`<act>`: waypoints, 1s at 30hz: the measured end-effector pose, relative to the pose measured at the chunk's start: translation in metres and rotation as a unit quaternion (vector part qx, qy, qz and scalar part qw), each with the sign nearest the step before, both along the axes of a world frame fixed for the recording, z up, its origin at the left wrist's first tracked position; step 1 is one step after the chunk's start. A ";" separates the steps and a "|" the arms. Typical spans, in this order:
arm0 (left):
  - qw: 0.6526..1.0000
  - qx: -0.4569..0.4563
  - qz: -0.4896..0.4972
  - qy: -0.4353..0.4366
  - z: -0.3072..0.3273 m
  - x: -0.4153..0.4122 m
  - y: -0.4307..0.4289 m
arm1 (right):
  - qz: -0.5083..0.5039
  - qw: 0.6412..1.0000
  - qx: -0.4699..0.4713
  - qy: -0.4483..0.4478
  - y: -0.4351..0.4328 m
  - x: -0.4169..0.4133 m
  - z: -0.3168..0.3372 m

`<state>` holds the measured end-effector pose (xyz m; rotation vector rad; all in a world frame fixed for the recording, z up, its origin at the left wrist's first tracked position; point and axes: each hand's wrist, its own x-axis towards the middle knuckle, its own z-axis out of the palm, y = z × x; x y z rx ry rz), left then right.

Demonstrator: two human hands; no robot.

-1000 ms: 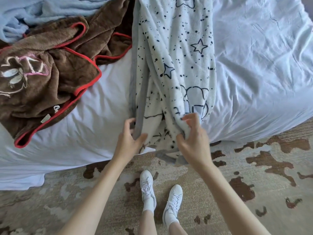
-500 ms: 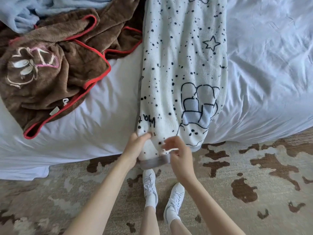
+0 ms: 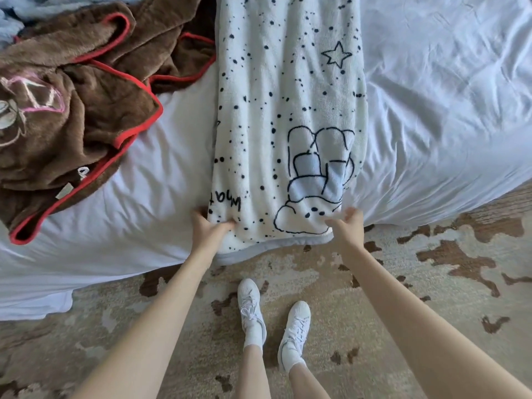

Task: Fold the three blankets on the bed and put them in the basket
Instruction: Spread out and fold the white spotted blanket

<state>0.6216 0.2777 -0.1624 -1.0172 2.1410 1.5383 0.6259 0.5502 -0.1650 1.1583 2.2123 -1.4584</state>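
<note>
Standing in white lace-up sneakers (image 3: 250, 306) on a beige carpet with brown blotches (image 3: 431, 283), the person reaches both bare arms to the bed's edge. The left hand (image 3: 205, 231) pinches the near left corner of the white fleece blanket with black specks and stars (image 3: 273, 110), thumb on top. The right hand (image 3: 348, 228) grips the near right corner with curled fingers. Half a second ago the hands met at mid-hem; now they are well apart and the hem is pulled flat. The blanket lies as a long strip across the white bedsheet (image 3: 446, 110). Farther left sits a crumpled brown plush blanket with red trim (image 3: 86, 105), and beyond it a pale blue blanket (image 3: 7, 27).
</note>
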 end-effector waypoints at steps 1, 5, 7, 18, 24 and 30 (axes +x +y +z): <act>1.000 0.016 -0.014 -0.013 -0.003 0.003 0.002 | 0.011 1.000 0.013 0.009 0.004 -0.006 -0.002; 0.990 0.026 -0.130 -0.046 -0.009 0.017 0.006 | 0.097 0.992 -0.078 0.013 0.013 -0.023 -0.011; 0.991 0.032 -0.129 -0.035 -0.006 0.020 0.003 | 0.127 0.984 -0.121 -0.014 0.015 -0.017 -0.012; 0.963 0.192 -0.075 -0.174 0.043 0.058 0.000 | 0.061 0.983 -0.173 -0.005 0.077 0.037 0.038; 0.936 0.293 -0.075 -0.178 0.079 0.065 0.005 | 0.014 0.983 -0.185 0.012 0.076 0.059 0.058; 0.909 0.412 -0.012 -0.067 0.121 0.065 0.022 | 0.056 0.924 -0.374 0.051 0.078 0.081 0.090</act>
